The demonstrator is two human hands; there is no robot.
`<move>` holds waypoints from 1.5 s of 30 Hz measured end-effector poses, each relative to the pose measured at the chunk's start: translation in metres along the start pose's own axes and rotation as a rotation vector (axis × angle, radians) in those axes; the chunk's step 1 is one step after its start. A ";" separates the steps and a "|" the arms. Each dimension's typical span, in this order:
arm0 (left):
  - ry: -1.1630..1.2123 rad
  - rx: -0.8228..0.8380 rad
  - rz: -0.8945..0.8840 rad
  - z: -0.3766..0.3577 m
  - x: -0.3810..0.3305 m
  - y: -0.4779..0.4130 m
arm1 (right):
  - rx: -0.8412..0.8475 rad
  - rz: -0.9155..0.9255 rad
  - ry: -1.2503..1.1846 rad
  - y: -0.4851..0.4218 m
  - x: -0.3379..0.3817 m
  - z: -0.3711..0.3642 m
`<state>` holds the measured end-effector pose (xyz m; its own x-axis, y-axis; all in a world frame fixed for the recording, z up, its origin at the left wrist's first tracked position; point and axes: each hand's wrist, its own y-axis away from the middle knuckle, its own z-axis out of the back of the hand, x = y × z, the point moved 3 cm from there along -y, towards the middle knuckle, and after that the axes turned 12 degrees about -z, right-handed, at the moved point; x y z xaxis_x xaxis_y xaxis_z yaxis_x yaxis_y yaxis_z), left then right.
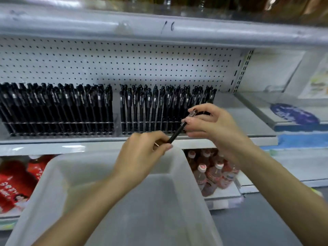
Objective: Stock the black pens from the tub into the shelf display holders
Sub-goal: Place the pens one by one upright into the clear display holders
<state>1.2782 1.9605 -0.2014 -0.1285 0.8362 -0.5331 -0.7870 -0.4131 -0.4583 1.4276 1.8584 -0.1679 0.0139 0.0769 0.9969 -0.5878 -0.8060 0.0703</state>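
Note:
Both hands hold one black pen [177,133] slanted above the far rim of the translucent white tub [58,176]. My left hand [142,155] grips its lower end. My right hand [211,124] pinches its upper end by the cap, just in front of the right display holder [159,110]. That holder and the left display holder [56,109] stand on the shelf, packed with upright black pens. No pens show inside the tub where I can see it; my forearms cover part of its floor.
A white pegboard [124,64] backs the shelf. Bare shelf surface [248,121] lies right of the holders, beside a blue oval label [294,113]. Below the shelf stand small red-labelled bottles [214,171] and red packages [16,183].

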 end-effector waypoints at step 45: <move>-0.664 0.097 -0.030 0.031 0.091 0.008 | -0.488 0.260 0.689 -0.078 0.018 0.047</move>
<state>1.2411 2.0443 -0.2316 -0.4253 0.9040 0.0432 -0.8426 -0.3781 -0.3834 1.5119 1.8951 -0.1537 -0.5665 0.3893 0.7263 -0.7863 -0.5191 -0.3350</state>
